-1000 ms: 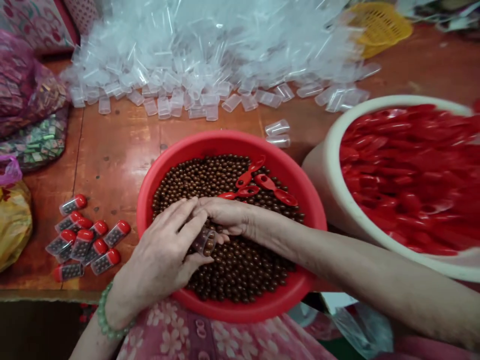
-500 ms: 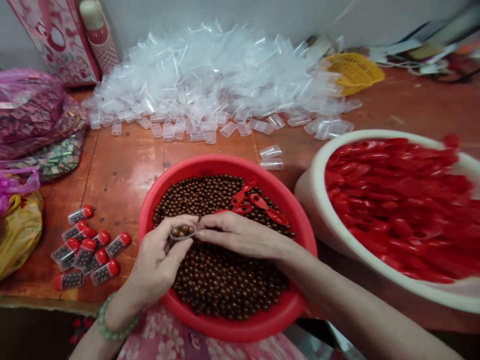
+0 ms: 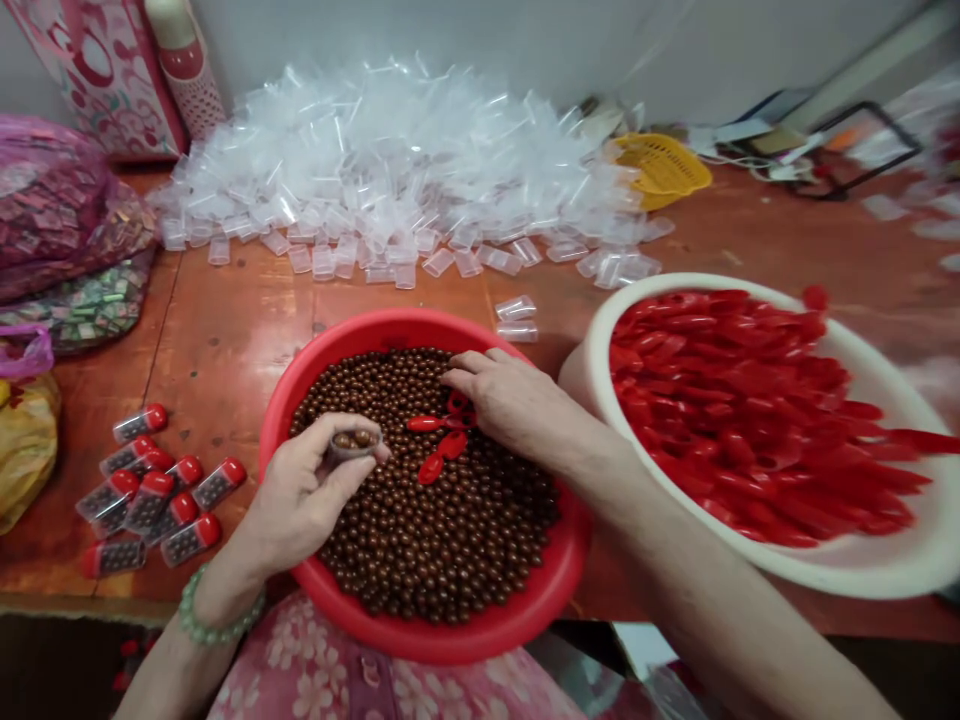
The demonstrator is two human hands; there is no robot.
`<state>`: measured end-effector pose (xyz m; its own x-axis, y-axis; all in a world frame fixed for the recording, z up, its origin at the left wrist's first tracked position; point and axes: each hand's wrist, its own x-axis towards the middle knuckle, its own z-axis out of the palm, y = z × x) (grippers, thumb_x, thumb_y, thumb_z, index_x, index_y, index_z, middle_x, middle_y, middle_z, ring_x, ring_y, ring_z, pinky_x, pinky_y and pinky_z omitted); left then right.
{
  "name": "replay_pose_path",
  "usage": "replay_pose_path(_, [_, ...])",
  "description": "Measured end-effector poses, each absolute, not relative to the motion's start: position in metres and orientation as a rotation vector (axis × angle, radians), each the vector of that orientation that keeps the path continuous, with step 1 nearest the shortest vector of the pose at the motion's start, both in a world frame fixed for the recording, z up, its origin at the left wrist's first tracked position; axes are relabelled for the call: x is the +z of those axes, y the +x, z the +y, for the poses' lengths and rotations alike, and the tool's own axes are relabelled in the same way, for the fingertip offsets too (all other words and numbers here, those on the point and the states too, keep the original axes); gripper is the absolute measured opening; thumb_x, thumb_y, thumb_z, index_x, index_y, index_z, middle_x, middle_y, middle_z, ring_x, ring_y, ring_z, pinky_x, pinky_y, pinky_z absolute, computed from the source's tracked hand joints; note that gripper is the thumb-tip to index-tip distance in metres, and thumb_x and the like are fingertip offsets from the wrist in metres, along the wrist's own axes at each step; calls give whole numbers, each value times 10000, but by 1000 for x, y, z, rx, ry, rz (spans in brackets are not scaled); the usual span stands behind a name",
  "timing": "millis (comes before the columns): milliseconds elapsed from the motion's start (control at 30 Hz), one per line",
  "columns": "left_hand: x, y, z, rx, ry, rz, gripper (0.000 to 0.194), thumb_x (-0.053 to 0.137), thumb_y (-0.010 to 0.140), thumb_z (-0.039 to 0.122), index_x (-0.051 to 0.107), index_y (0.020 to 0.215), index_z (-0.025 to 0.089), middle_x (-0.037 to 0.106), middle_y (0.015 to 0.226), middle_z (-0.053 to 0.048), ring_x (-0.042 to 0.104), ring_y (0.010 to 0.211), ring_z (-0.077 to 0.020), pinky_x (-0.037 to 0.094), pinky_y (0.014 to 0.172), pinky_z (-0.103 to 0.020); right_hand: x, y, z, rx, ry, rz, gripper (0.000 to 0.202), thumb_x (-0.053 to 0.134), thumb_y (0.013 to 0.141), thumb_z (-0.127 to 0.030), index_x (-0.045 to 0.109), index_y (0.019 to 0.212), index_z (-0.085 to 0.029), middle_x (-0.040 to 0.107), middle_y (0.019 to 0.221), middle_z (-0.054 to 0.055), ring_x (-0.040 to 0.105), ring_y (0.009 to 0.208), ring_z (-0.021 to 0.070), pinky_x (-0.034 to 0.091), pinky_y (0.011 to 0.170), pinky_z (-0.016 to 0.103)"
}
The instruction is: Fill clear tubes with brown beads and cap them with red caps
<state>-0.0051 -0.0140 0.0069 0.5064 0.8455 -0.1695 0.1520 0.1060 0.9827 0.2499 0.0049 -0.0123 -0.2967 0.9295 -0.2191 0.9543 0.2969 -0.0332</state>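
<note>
Over the left side of a red basin point(image 3: 420, 640), my left hand point(image 3: 307, 500) holds a small clear container point(image 3: 355, 446) with brown balls showing at its open mouth. Brown balls point(image 3: 442, 540) fill much of the basin. My right hand point(image 3: 510, 400) reaches into the back right of it, beside several red plastic pieces point(image 3: 452, 444) lying on the balls. Its fingers are bent down and partly hide some of those pieces; whether they grip one is unclear.
A white tub point(image 3: 592, 350) of red pieces stands at the right. Clear containers point(image 3: 405, 170) are heaped at the back, near a yellow basket point(image 3: 664, 170). Filled, red-capped containers point(image 3: 150, 500) lie at the left, below plastic bags point(image 3: 60, 220).
My right hand has left the container's mouth and moved to the red pieces at the back right, which have shifted. My left hand still holds the container. The view has turned slightly right.
</note>
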Motion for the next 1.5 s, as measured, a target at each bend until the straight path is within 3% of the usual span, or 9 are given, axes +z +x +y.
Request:
replay_pose_path(233, [2, -4, -11, 733, 1180, 911, 175, 619, 839, 212, 588, 1001, 155, 684, 897, -30, 647, 846, -117, 495, 827, -244, -19, 250, 8, -202, 1705, 2554, 212, 480, 882, -134, 692, 890, -145, 683, 834, 113, 586, 801, 239, 438, 766, 352])
replay_pose_path(300, [0, -4, -10, 749, 1083, 889, 181, 636, 823, 208, 587, 987, 148, 678, 868, -25, 645, 822, -111, 501, 828, -247, -17, 245, 4, -398, 1818, 2700, 208, 496, 907, -214, 686, 970, -157, 698, 862, 101, 598, 822, 234, 462, 778, 347])
replay_pose_path(400, [-1, -6, -9, 749, 975, 820, 220, 669, 798, 205, 582, 992, 147, 670, 859, -20, 645, 815, -108, 508, 836, -252, -9, 229, 0, -965, 1951, 2789, 245, 486, 941, -311, 649, 1075, -185, 702, 982, 68, 631, 885, 206, 499, 803, 315])
replay_pose_path(533, [4, -8, -11, 735, 915, 747, 286, 690, 791, 235, 569, 1039, 158, 663, 905, -30, 650, 854, -128, 517, 860, -286, 8, 207, -1, -1451, 1941, 2832, 282, 460, 958, -347, 648, 1102, -194, 661, 896, 37, 629, 778, 164, 527, 740, 285])
replay_pose_path(767, [2, -7, -13, 662, 1057, 890, 279, 651, 809, 258, 556, 1051, 156, 651, 892, -39, 635, 821, -144, 504, 835, -297, 18, 188, -3, -1434, 1951, 3033, 407, 546, 908, -245, 540, 1315, -247, 687, 1079, 55, 659, 984, 189, 527, 894, 332])
replay_pose_path(933, [5, -12, -13, 678, 1303, 963, 204, 605, 850, 274, 593, 1018, 160, 644, 889, -34, 602, 821, -143, 478, 790, -263, 12, 183, -2, -1382, 1931, 3087, 248, 572, 898, -237, 642, 1136, -233, 710, 1055, 55, 674, 952, 188, 535, 880, 319])
replay_pose_path(1200, [-2, -8, -6, 684, 1214, 925, 239, 633, 810, 252, 616, 1027, 153, 644, 887, -24, 589, 812, -142, 466, 790, -263, 11, 182, -3, -1458, 1982, 3254, 276, 627, 870, -173, 707, 1115, -272, 717, 960, 37, 667, 874, 162, 541, 792, 298])
replay_pose_path(1367, [-8, -7, -8, 718, 1181, 883, 302, 632, 825, 260, 630, 1106, 152, 669, 1012, -49, 606, 933, -177, 456, 905, -307, 9, 180, -5, -1551, 2015, 3191, 194, 671, 849, -257, 748, 1026, -277, 723, 892, 44, 672, 799, 179, 565, 738, 333])
replay_pose_path(1500, [-11, -7, -9, 715, 1179, 849, 346, 619, 847, 249, 624, 1183, 168, 676, 1067, -57, 614, 964, -188, 461, 920, -320, 9, 177, -6, -1545, 1945, 3234, 209, 678, 838, -219, 752, 1020, -290, 722, 882, 38, 674, 792, 170, 573, 723, 316])
